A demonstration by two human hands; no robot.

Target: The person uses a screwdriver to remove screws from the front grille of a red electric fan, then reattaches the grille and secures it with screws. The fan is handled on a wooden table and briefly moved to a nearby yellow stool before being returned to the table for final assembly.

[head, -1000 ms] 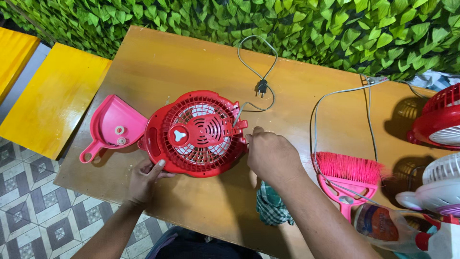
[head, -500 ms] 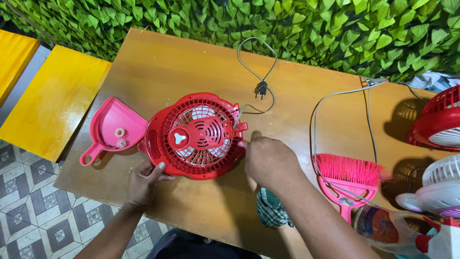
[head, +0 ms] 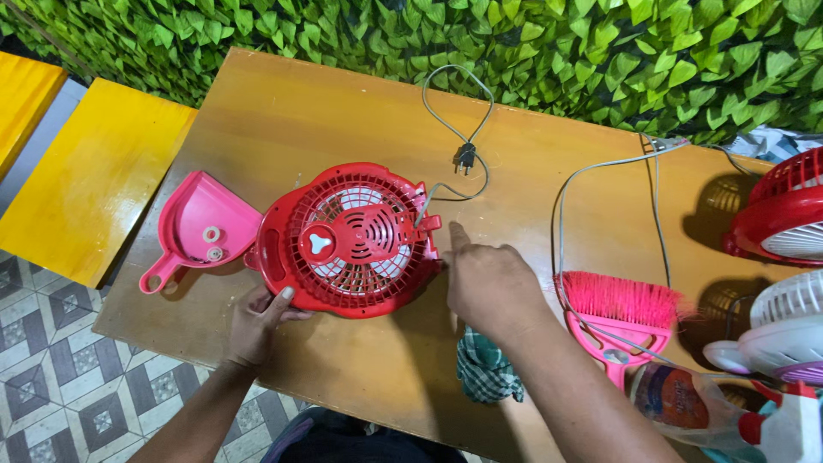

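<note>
A small red fan (head: 347, 240) lies grille-up on the wooden table (head: 326, 111), its grey cord and black plug (head: 465, 157) trailing toward the back. My left hand (head: 257, 321) grips the fan's near-left rim, thumb on the red housing. My right hand (head: 489, 279) rests just right of the fan with loosely curled fingers and its index finger near the right edge of the housing; nothing shows in it. A pink dustpan (head: 201, 227) holding two small white round parts sits touching the fan's left side.
A pink hand brush (head: 621, 313) lies to the right, a checked cloth (head: 487, 369) under my right forearm. A spray bottle (head: 711, 403), another red fan (head: 784, 214) and a white fan (head: 784, 330) crowd the right edge. Yellow benches (head: 94, 171) stand left; a leafy wall runs behind.
My right hand has drawn back slightly from the fan's right side toward me. The fan and my left hand stay where they were.
</note>
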